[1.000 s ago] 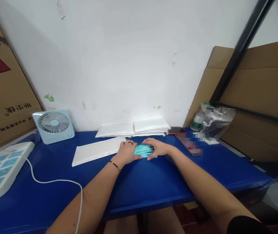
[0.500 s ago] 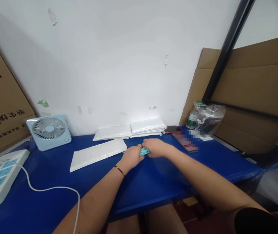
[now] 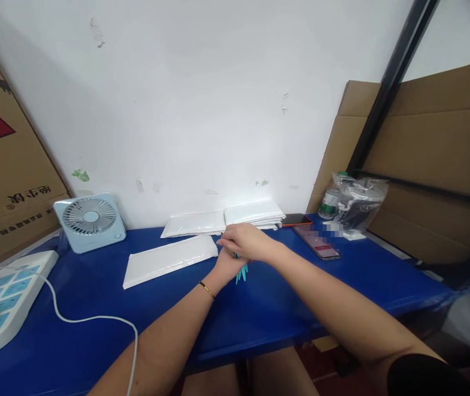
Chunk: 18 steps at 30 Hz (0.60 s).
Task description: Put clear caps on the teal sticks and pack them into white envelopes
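My left hand (image 3: 229, 267) is closed around a bundle of thin teal pointed strips (image 3: 242, 273), whose tips fan out below the fingers. My right hand (image 3: 245, 242) lies across the top of the left one, its fingers curled over it; what those fingers grip is hidden. Just left of the hands, a white padded envelope (image 3: 169, 258) lies flat on the blue table (image 3: 260, 319). Behind them, against the wall, are another white envelope (image 3: 193, 223) and a stack of white envelopes (image 3: 253, 212).
Two phones, one with an orange edge (image 3: 296, 220) and one with a lit screen (image 3: 317, 243), lie on the right. Beyond are a bottle (image 3: 329, 203) and a plastic bag (image 3: 362, 203). A light blue fan (image 3: 90, 223) and a corded power strip (image 3: 16, 297) stand left.
My right hand has moved left, from beside the left hand to over it. The teal strips now point down toward me instead of lying between both hands. The view has shifted slightly.
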Available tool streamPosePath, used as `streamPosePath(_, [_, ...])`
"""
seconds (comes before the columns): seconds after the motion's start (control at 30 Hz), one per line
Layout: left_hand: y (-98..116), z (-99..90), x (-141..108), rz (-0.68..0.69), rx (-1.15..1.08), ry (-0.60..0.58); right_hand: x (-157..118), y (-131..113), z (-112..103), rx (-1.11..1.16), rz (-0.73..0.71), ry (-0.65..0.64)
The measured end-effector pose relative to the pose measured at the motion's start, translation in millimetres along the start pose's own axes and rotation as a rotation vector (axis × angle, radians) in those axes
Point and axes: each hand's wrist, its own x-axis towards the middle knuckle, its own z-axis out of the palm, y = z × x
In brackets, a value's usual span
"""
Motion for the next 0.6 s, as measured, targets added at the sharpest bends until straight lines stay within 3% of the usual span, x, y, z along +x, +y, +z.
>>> streamPosePath(0.13, [1, 1.8, 0, -0.051, -0.019, -0.054, -8, 8, 17, 0.177, 0.033, 0.216])
streamPosePath(0.27, [4, 1.7, -3, -0.100, -0.197, -0.119, -15, 11, 26, 0.353, 0.233, 0.561])
streamPosePath(0.4, [3, -2.3, -4, -0.185, -0.345, -0.326, -23, 24, 44, 0.461, 0.409, 0.764])
streamPosePath(0.5, [1, -7.4, -3, -0.277, -0.243, -0.474, -30, 42, 55, 0.613, 0.515, 0.804])
streamPosePath(0.6, [-1, -14.1, -1, -0.240, 0.068, -0.417, -39, 50, 47, 0.625, 0.483, 0.673])
